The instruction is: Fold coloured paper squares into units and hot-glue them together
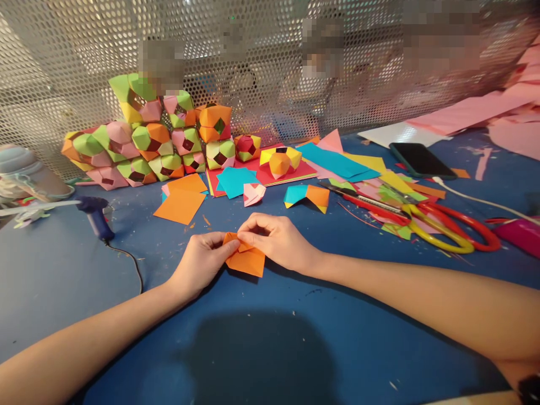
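Observation:
Between my hands is an orange sheet of origami paper [248,263], partly folded along its upper edge. My left hand [201,260] pinches its left corner between thumb and fingers. The thumb and fingertips of my right hand [280,239] press on the fold at the top right. Just beyond lie a small pink-and-white folded paper piece [253,194] and a blue, orange and yellow folded piece [307,197]. Flat orange sheets [181,207] lie to the left of these, with blue sheets [236,181] behind.
Folded paper balls [152,140] are stacked at the back left, before a perforated metal screen [270,50]. A blue glue gun [96,218] with a cord stands left. Scissors [447,230], a red cutter [375,208], a phone [422,160] and paper scraps lie right.

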Demonstrator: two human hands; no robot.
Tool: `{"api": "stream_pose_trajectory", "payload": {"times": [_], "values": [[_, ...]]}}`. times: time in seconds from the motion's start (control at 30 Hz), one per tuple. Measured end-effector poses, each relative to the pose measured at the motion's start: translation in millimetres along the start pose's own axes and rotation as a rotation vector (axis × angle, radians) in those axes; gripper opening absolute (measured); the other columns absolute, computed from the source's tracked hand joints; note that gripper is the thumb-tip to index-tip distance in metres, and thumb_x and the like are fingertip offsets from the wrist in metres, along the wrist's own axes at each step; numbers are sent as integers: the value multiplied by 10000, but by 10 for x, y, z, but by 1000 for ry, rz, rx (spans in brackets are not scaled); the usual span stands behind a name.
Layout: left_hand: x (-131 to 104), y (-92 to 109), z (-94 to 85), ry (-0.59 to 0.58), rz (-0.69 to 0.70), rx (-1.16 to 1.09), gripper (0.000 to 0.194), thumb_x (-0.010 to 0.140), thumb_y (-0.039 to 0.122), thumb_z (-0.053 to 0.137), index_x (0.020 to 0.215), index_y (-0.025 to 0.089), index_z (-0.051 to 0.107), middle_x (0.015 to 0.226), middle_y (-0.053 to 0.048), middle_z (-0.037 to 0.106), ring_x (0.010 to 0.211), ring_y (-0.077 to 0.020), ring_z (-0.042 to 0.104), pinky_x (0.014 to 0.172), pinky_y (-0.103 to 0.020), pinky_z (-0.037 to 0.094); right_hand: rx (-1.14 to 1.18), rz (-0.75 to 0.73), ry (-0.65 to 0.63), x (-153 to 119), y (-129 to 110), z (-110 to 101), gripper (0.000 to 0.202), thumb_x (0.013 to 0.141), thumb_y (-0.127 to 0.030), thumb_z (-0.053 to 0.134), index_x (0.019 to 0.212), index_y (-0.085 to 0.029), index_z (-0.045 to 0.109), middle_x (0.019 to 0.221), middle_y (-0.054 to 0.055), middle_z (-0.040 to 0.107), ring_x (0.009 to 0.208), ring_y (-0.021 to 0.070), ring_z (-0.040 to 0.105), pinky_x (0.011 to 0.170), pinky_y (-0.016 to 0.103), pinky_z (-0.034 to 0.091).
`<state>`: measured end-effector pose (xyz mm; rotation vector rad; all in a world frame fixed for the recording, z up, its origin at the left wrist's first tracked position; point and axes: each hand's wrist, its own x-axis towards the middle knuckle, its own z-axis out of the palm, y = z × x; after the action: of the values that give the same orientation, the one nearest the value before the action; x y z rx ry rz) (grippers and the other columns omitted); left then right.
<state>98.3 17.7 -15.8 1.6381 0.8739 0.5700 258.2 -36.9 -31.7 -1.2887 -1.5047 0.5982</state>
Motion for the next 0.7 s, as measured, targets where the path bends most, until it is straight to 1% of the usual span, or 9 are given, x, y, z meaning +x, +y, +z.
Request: {"api": "stream_pose_trajectory", "payload": {"times": [0.2, 0.37, 0.43, 0.53, 0.63, 0.7], "values": [[-12, 5, 4, 16, 23, 40, 208, 751, 326, 609, 638, 157, 651, 611, 21, 566, 560, -93, 449, 503, -199, 327, -55, -50, 7, -20, -5, -7, 98, 819, -220, 580, 755, -177, 640, 751, 5, 638, 692, 117, 575, 626, 241, 461], [-21, 12, 11, 22, 41, 34, 222, 747, 341, 607, 626, 158, 643, 601, 13, 557, 555, -100, 444, 497, -202, 327, -154, -190, 40, -27, 13, -17, 117, 836, -193, 566, 740, -184, 632, 724, 5, 624, 681, 115, 565, 656, 251, 462], [-21, 13, 8, 20, 52, 46, 225, 750, 334, 602, 608, 163, 634, 591, 18, 557, 545, -98, 439, 499, -202, 330, -159, -215, 34, -26, 24, -18, 86, 831, -209, 581, 778, -184, 644, 719, 5, 610, 669, 113, 559, 643, 250, 464], [-17, 4, -6, -11, 99, 138, 225, 773, 330, 580, 631, 166, 643, 585, 27, 555, 549, -96, 441, 520, -201, 341, -136, -232, 10, -23, 34, -10, 98, 832, -255, 593, 867, -191, 658, 744, 13, 595, 683, 122, 565, 637, 254, 472], [-19, -10, -18, -38, 167, 251, 243, 793, 330, 565, 628, 165, 631, 558, 40, 511, 551, -91, 421, 519, -194, 323, -136, -279, 12, -29, 22, 6, 110, 854, -233, 558, 812, -198, 654, 740, 15, 584, 695, 125, 562, 646, 257, 464], [-26, -15, -19, -45, 185, 287, 253, 804, 316, 551, 613, 163, 616, 551, 42, 491, 549, -90, 409, 509, -193, 310, -130, -312, 16, -39, 4, 16, 116, 855, -211, 555, 780, -194, 642, 731, 14, 580, 688, 122, 553, 642, 255, 456]]}}
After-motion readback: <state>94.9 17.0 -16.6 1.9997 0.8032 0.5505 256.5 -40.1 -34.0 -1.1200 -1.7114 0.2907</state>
